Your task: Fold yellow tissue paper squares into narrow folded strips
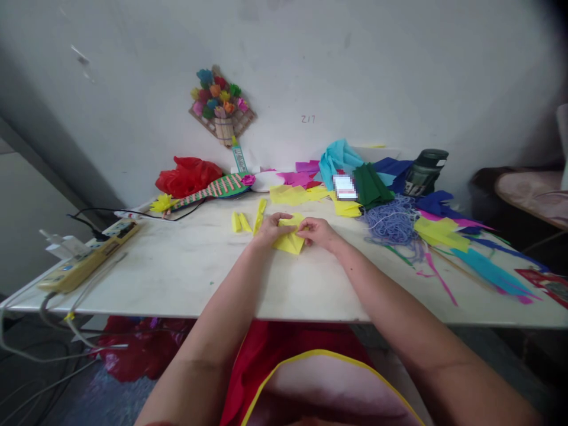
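Observation:
A sheet of yellow crepe paper [289, 244] lies on the white table between my two hands, with a crease or fold across it. My left hand [270, 229] holds its left side, thumb and fingers curved over the paper. At the upper right part of the sheet, my right hand [316, 231] pinches the paper between thumb and forefinger. Just left of my left hand lie a few small folded yellow paper pieces [240, 222] and a longer folded yellow strip [260, 216].
Behind are a green paper-covered lute shape [228, 185], a red plastic bag [189, 176] and a glue tube [238, 156]. To the right lie purple yarn [393, 219], a phone [345, 187], coloured paper and a dark jar [426, 173]. A power strip [89, 257] runs along the left edge.

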`<state>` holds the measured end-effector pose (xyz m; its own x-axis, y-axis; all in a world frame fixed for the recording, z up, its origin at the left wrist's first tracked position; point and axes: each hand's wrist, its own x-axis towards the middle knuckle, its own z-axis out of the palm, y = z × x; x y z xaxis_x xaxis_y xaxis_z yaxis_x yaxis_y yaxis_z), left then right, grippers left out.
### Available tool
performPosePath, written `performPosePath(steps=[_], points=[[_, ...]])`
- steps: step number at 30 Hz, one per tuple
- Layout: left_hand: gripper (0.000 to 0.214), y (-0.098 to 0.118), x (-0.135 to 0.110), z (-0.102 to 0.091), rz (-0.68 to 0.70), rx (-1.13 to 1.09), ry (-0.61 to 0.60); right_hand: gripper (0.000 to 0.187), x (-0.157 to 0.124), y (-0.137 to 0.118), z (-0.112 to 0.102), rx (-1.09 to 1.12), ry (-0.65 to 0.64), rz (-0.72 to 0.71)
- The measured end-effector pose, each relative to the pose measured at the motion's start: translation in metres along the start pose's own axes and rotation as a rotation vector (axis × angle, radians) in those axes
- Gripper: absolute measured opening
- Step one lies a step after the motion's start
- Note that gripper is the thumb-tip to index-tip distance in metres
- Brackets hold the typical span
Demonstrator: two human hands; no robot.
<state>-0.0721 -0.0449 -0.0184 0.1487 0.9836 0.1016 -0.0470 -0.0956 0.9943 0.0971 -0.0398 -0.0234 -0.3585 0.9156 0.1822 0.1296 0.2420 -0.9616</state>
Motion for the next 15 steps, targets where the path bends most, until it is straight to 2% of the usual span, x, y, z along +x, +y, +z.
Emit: performPosePath(steps=[3, 8, 12, 15], points=[[0.056, -0.0001, 0.0005, -0.0022, -0.034, -0.012, -0.106, 0.024, 0.0004, 0.0002, 0.0002, 0.025, 0.027, -0.032], [0.061, 0.0042, -0.0023, -0.0041, -0.066, -0.072, -0.199, 0.024, -0.0019, -0.0037, -0.0001, 0.023, 0.020, -0.059], [0.061, 0.0073, -0.0044, -0.0031, -0.097, -0.069, -0.181, 0.023, -0.0036, -0.0082, -0.0026, 0.076, 0.018, -0.041], [0.062, 0.0063, -0.0041, -0.0031, -0.076, -0.082, -0.157, 0.030, -0.0033, -0.0095, -0.0072, 0.193, 0.068, 0.046]])
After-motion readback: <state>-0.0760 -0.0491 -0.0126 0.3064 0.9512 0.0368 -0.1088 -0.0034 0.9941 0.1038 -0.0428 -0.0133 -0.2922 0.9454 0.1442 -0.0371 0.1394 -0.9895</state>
